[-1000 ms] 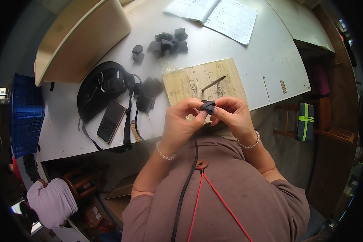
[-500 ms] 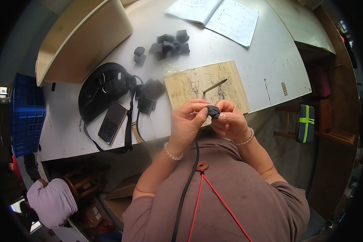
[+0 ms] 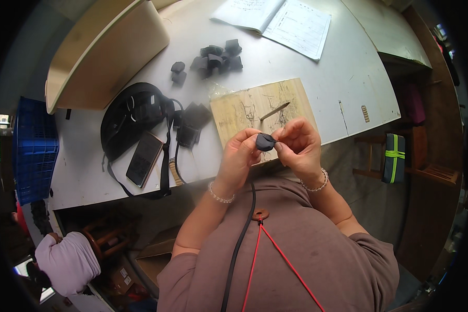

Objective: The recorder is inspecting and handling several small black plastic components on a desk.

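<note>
A small dark grey piece, rounded and soft-looking (image 3: 265, 142), is held up over the near edge of a wooden board (image 3: 234, 112). My left hand (image 3: 240, 155) grips it from the left side. The thumb and forefinger of my right hand (image 3: 300, 148) pinch its right edge. On the board behind my hands lies a pointed metal spike (image 3: 275, 111). Dark lines mark the board's surface. Farther back on the white table sits a pile of similar dark grey pieces (image 3: 215, 61), with a couple more pieces (image 3: 178, 73) beside it.
Left of the board are flat dark pieces (image 3: 190, 132), a black waist bag (image 3: 135, 114) with its strap, and a phone (image 3: 145, 158). An open notebook (image 3: 296, 26) lies at the back. A beige bin (image 3: 109, 57) and blue crate (image 3: 36, 151) stand left; a person (image 3: 67, 260) sits lower left.
The dark grey piece has moved slightly left and turned, showing more of its face. My right hand has shifted up, its fingers lifted more, still pinching the edge.
</note>
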### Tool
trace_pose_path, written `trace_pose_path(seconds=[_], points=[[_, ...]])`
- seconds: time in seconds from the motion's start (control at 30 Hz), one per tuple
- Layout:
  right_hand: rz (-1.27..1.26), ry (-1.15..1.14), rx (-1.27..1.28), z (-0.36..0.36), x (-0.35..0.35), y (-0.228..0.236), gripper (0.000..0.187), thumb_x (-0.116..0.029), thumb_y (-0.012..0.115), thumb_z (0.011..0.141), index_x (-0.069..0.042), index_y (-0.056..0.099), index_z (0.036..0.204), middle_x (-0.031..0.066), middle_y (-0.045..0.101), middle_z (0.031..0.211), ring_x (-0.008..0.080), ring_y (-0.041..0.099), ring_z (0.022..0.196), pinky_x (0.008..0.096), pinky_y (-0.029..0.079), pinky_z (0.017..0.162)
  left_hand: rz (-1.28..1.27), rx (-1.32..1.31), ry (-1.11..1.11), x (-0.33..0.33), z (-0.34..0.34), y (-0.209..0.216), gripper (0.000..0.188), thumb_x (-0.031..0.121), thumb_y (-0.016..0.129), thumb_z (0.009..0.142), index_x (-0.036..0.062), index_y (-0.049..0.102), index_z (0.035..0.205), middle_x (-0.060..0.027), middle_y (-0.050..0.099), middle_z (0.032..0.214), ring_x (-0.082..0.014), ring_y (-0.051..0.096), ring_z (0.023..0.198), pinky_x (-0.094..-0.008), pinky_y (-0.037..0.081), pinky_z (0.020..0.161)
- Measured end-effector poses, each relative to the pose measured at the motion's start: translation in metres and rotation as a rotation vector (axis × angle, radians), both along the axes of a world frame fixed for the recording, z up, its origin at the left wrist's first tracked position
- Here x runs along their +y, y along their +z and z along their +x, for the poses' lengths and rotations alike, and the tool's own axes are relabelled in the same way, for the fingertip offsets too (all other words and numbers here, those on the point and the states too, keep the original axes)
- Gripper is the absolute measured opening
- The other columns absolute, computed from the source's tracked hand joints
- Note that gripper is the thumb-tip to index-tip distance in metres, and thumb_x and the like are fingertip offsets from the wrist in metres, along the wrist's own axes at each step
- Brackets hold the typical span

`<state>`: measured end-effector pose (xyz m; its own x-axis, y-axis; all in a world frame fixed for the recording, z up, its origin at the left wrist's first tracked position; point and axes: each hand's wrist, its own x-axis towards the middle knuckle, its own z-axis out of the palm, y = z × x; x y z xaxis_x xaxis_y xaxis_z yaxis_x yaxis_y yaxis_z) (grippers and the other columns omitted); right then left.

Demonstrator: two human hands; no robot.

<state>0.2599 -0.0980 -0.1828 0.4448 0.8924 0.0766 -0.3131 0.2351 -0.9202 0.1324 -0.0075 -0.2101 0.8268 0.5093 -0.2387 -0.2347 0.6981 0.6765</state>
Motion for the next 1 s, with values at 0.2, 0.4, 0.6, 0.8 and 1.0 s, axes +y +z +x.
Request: trace_pose_path(seconds=[0.2,0.4,0.6,0.8,1.0], points=[[-0.011,0.407,0.530,0.015,0.003,-0.007,0.025,0.004,0.056,0.078,-0.003,0.041,0.097,0.0069,0.058,0.079,0.0046,0.042,0.042,0.0182,0.032,0.035,-0.028,-0.023,0.002,-0.003,-0.001,0.000,0.018,0.022,0.053,0.089,0.0060,0.054,0.096,0.0017,0.054,0.076,-0.0021,0.040,0.059,-0.0155,0.033,0.050],[-0.108,0.082,0.315,0.009,0.007,-0.017,0.020,0.001,0.055,0.082,-0.006,0.043,0.096,0.0080,0.058,0.075,0.0052,0.038,0.039,0.0178,0.031,0.033,-0.491,-0.192,-0.225,0.005,-0.008,0.014,0.014,0.020,0.048,0.091,0.0069,0.053,0.095,0.0057,0.043,0.060,-0.0018,0.036,0.049,-0.0147,0.029,0.043],[-0.035,0.379,0.527,0.010,-0.001,-0.008,0.021,0.004,0.056,0.079,-0.005,0.042,0.091,0.0044,0.055,0.071,0.0040,0.038,0.037,0.0178,0.030,0.032,-0.278,-0.150,-0.252,0.002,-0.007,0.013,0.016,0.020,0.047,0.090,0.0047,0.052,0.091,0.0070,0.037,0.053,-0.0012,0.031,0.042,-0.0140,0.025,0.037],[0.051,0.530,0.800,0.012,-0.003,-0.012,0.021,0.000,0.056,0.080,-0.005,0.041,0.094,0.0050,0.055,0.069,0.0031,0.036,0.038,0.0180,0.028,0.031,-0.109,-0.067,-0.273,0.003,-0.008,0.014,0.016,0.020,0.052,0.087,0.0041,0.052,0.091,0.0036,0.046,0.062,-0.0008,0.035,0.045,-0.0129,0.028,0.038],[-0.043,0.375,0.497,0.011,-0.004,-0.005,0.019,-0.002,0.056,0.082,-0.004,0.042,0.095,0.0042,0.055,0.069,0.0028,0.036,0.040,0.0177,0.031,0.034,0.124,0.099,-0.112,0.008,-0.008,0.032,0.011,0.002,0.058,0.081,0.0006,0.057,0.092,-0.0022,0.058,0.069,-0.0053,0.051,0.056,-0.0167,0.041,0.047]])
